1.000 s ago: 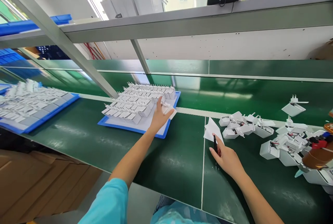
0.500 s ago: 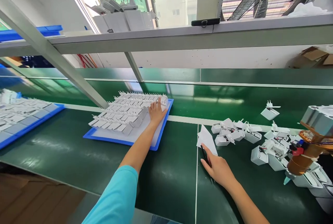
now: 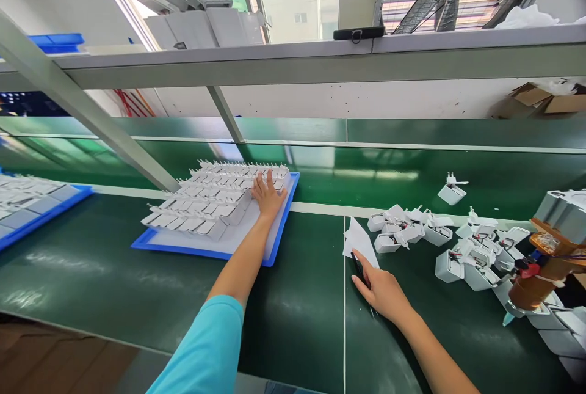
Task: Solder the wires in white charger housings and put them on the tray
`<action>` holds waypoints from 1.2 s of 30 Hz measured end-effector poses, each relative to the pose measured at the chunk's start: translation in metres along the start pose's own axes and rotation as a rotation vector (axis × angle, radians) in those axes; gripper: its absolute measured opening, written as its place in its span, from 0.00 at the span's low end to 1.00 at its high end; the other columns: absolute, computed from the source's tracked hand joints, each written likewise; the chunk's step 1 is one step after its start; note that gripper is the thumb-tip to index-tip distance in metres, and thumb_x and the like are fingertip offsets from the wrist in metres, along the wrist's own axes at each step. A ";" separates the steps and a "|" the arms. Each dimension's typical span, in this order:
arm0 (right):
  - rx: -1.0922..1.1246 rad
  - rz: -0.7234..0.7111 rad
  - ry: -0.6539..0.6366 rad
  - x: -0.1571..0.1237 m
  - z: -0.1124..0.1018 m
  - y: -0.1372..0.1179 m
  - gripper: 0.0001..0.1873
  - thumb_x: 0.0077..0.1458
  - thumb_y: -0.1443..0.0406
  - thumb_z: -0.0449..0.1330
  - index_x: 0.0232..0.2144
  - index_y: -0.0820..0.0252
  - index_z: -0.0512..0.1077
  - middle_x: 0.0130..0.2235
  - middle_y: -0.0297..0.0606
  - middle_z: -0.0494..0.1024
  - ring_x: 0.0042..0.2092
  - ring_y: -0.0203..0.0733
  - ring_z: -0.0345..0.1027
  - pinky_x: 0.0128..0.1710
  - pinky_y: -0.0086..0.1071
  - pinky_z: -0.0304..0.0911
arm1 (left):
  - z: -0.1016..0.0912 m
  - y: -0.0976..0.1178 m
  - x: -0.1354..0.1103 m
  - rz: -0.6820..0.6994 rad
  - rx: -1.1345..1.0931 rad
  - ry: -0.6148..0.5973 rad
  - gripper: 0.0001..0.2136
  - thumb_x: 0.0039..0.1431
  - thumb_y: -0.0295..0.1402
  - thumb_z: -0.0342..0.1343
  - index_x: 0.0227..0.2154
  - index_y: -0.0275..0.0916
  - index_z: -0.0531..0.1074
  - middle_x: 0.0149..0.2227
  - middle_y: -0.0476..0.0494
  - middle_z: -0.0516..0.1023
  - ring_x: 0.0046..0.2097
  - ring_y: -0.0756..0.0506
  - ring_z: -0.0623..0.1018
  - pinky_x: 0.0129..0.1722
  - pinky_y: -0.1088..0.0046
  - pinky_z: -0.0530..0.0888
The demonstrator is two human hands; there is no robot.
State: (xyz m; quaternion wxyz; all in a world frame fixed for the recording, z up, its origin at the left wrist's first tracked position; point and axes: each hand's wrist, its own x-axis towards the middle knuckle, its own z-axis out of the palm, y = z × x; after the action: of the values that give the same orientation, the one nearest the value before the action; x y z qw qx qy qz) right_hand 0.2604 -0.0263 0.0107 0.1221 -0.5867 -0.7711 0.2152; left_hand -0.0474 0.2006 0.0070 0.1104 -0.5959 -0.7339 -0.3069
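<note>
My left hand reaches over a blue-edged tray, fingers spread at the right end of the back row of white plug-in units. These stand in close rows with thin pins or wires sticking up; whether my fingertips press on one cannot be made out. On the green table my right hand is closed around a slim black tool, partly hidden by the fingers. The index finger lies along it, over the lower edge of a white sheet of paper.
Loose white plug housings lie in heaps on the right, one unit apart behind them. A brown cylindrical device with a metal block stands at far right. Another blue tray sits at left. A slanted metal post crosses behind.
The view has turned slightly, so most things sit further left in the picture. My left hand stays at the back row with its fingers a little more spread; my right hand still holds the black tool.
</note>
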 end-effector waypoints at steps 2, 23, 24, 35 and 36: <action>-0.008 0.013 0.002 0.000 0.000 0.002 0.29 0.63 0.61 0.47 0.65 0.59 0.57 0.28 0.35 0.76 0.27 0.40 0.69 0.28 0.30 0.59 | -0.007 -0.005 0.003 0.023 -0.055 -0.008 0.34 0.57 0.41 0.56 0.64 0.33 0.57 0.67 0.26 0.55 0.67 0.29 0.55 0.63 0.50 0.55; -0.086 0.019 0.231 0.000 -0.016 -0.003 0.19 0.65 0.60 0.49 0.52 0.57 0.73 0.32 0.37 0.80 0.30 0.38 0.73 0.32 0.30 0.65 | -0.031 -0.037 0.020 0.129 -0.124 -0.642 0.20 0.56 0.49 0.49 0.27 0.39 0.79 0.36 0.39 0.84 0.42 0.36 0.80 0.41 0.66 0.73; -0.082 0.029 0.239 0.000 -0.021 -0.008 0.19 0.64 0.61 0.50 0.52 0.56 0.73 0.33 0.36 0.80 0.29 0.36 0.73 0.33 0.29 0.66 | -0.032 -0.036 0.021 0.139 -0.111 -0.651 0.21 0.56 0.49 0.49 0.24 0.39 0.78 0.33 0.38 0.83 0.40 0.35 0.80 0.39 0.65 0.72; -0.301 0.410 0.408 0.141 -0.154 -0.010 0.28 0.63 0.64 0.52 0.64 0.59 0.55 0.62 0.50 0.62 0.60 0.52 0.61 0.52 0.40 0.65 | -0.045 -0.028 0.022 0.211 -0.188 -0.710 0.19 0.57 0.47 0.45 0.21 0.41 0.73 0.27 0.45 0.80 0.35 0.41 0.78 0.37 0.70 0.68; -0.329 0.477 0.407 0.156 -0.166 0.000 0.28 0.62 0.65 0.54 0.63 0.61 0.56 0.63 0.51 0.61 0.62 0.54 0.58 0.55 0.44 0.63 | -0.045 -0.028 0.022 0.213 -0.202 -0.711 0.19 0.57 0.47 0.45 0.23 0.41 0.73 0.28 0.46 0.81 0.36 0.41 0.78 0.37 0.71 0.68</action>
State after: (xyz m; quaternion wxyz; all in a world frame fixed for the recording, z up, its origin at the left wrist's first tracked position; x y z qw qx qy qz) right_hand 0.2896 0.1539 0.1469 0.1235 -0.7930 -0.5965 -0.0109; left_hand -0.0888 0.1890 0.0452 -0.1792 -0.7459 -0.6263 -0.1386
